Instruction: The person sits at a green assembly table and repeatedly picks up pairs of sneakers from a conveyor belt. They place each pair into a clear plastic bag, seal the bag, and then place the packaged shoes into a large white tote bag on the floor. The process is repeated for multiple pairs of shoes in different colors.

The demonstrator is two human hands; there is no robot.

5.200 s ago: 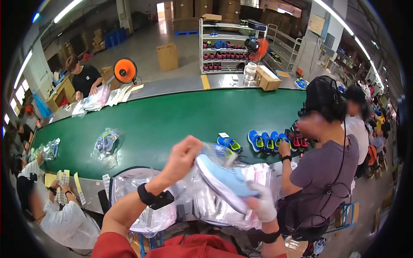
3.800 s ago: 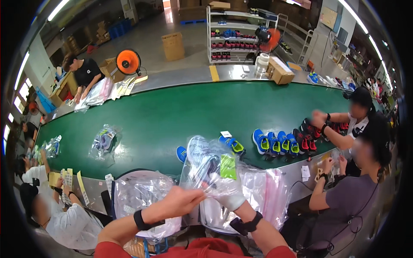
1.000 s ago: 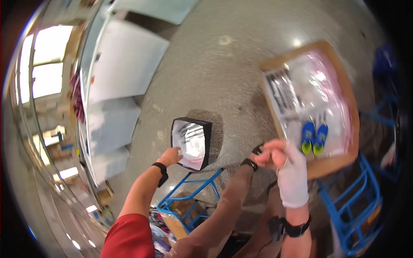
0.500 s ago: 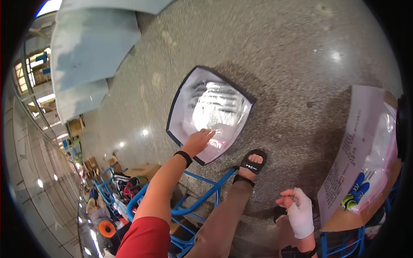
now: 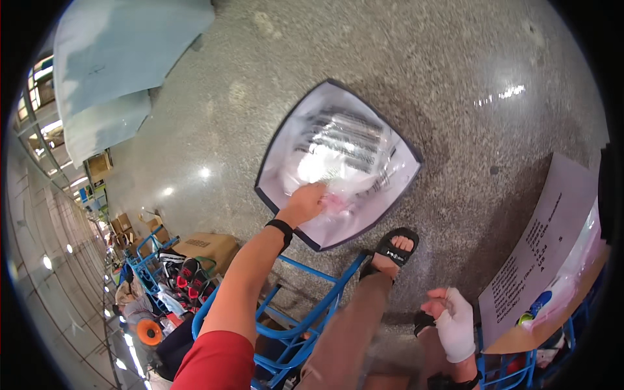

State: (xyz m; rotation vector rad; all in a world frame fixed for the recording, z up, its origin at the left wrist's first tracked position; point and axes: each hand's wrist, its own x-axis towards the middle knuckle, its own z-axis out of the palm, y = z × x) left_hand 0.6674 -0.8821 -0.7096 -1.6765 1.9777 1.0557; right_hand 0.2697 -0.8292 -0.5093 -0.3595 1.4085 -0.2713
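My bare left hand (image 5: 305,203) reaches into an open white bin (image 5: 286,127) with a dark rim, standing on the floor. Its fingers are curled onto a clear plastic bag (image 5: 338,172) inside; glare hides much of what the bag holds, though dark stripes and a pinkish patch show through. My right hand (image 5: 452,328), in a white fingerless covering, hovers at the lower right near my knee. Its fingers are loosely bent with nothing between them.
At the right stands an open cardboard carton (image 5: 520,276) with plastic wrapping and blue-green shoes inside. Blue metal frames (image 5: 318,292) are beside my legs. Shoes and cartons (image 5: 205,250) crowd the lower left; pale panels (image 5: 117,58) stand at the upper left.
My left hand has gone deeper into the bin, and its fingers have curled onto the plastic. The view has shifted, moving the bin rightward in the picture. My right hand stays by my knee.
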